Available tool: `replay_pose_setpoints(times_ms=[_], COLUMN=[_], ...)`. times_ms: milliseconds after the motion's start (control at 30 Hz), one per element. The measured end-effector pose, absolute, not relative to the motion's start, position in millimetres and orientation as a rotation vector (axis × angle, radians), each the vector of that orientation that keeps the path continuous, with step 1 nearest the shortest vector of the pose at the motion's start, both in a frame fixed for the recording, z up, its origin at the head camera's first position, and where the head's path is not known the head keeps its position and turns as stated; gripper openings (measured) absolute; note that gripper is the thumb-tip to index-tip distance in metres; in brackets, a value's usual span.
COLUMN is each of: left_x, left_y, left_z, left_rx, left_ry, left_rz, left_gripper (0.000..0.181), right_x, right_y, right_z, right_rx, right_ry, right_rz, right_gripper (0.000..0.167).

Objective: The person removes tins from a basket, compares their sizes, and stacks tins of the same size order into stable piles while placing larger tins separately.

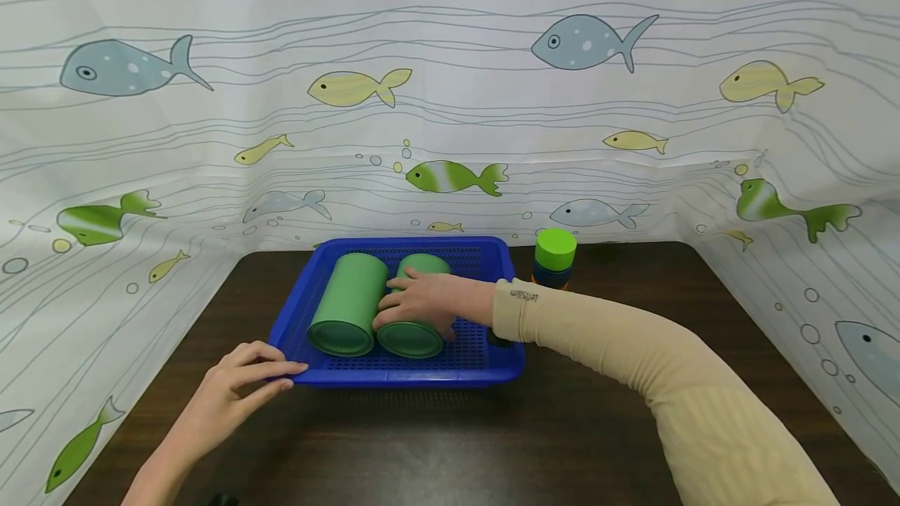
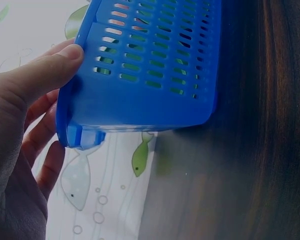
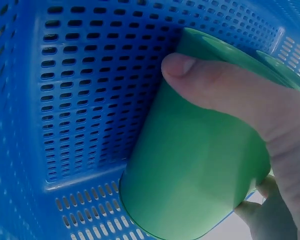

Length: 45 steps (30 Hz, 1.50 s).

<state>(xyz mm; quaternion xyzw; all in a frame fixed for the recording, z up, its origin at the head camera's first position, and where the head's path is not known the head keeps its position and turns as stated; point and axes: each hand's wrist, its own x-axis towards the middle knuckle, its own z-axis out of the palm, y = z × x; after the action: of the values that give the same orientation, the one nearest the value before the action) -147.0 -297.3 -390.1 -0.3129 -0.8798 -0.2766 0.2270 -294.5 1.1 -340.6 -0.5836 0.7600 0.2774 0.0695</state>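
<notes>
Two green cylindrical cans lie on their sides in a blue plastic basket (image 1: pixel 415 377). My right hand (image 1: pixel 425 299) grips the right can (image 3: pixel 200 155) from above, its thumb on one side and fingertips on the other. Beside it lies the left can (image 1: pixel 351 291), a small gap from my fingers. My left hand (image 1: pixel 242 381) pinches the basket's front left corner by the rim, and in the left wrist view the thumb (image 2: pixel 70 52) presses one side of the rim with the fingers beyond it.
A small container with a bright green lid (image 1: pixel 555 250) and a dark body stands right of the basket, partly hidden by my right sleeve (image 1: pixel 598 326). The dark wooden table (image 1: pixel 436 451) stretches in front. A fish-patterned sheet (image 1: pixel 450 123) surrounds the table's back and sides.
</notes>
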Motion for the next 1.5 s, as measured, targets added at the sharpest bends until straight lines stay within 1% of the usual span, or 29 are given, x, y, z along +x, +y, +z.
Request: replay_pose_setpoints(times_ms=[300,567,700,900,1000,1167,1333,1500], left_x=[-148.9,-146.4,-146.2,-147.8,-148.0,-148.9,-149.3,-150.6], left_y=[-295.0,-296.9,-296.7,-296.0,-295.8,-295.8,-296.5,-296.9], left_z=[-388.1,-388.0,-387.7,-387.0,-387.0,-387.1,-387.3,-388.2], left_rx=[-0.917,-0.859,-0.861,-0.885,-0.906,-0.907,-0.888,-0.935], left_ry=[-2.356,-2.436,-2.438,-2.404,-2.374,-2.377,-2.398,-2.339], left_rz=[-0.776,-0.765,-0.765,-0.761,-0.757,-0.755,-0.76,-0.752], left_gripper=[0.052,0.05,0.05,0.052,0.053,0.051,0.051,0.05], right_x=[-298.1,-300.3,-303.8,-314.2,-317.8,-322.3,-327.0,-328.3], right_y=[1.7,5.3,11.0,18.8,21.5,27.3,30.1,30.2], right_z=[-340.6,-340.7,-338.8,-330.0,-328.8,-329.3,-331.0,-334.8], right_rx=[-1.748,-1.775,-1.748,-1.699,-1.671,-1.604,-1.611,-1.549], right_ry=[2.275,2.311,2.334,2.373,2.375,2.406,2.399,2.347], right_rz=[0.826,0.739,0.529,0.079,-0.123,-0.318,-0.495,-0.694], right_gripper=[0.119,0.119,0.116,0.11,0.111,0.118,0.108,0.107])
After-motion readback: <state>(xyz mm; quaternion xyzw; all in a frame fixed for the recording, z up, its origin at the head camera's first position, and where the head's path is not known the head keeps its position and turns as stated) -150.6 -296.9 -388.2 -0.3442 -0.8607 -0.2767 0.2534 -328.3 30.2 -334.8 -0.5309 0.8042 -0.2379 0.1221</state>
